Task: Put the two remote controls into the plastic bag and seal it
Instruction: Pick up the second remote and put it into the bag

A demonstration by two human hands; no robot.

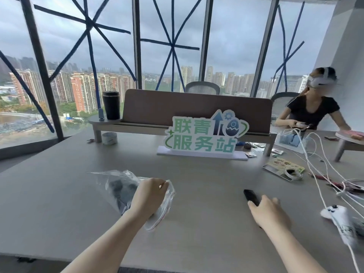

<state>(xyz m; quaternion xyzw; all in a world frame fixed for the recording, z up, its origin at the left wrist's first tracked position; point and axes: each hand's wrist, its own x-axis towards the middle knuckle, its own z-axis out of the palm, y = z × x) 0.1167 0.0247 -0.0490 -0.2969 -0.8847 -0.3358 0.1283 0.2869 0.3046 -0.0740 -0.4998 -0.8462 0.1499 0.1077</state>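
bag [118,186]: I see it clear, red-striped seal
remote [251,196]: black, to me
table [206,180]: grey
sign [204,134]: green letters on white
cup [111,105]: black

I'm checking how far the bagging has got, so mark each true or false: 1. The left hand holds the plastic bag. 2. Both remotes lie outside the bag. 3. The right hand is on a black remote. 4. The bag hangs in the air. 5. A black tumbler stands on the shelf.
1. True: the left hand grips the plastic bag at its mouth.
2. False: a dark object already shows inside it.
3. True: right hand, black remote.
4. False: it lies on the table.
5. True: black tumbler.
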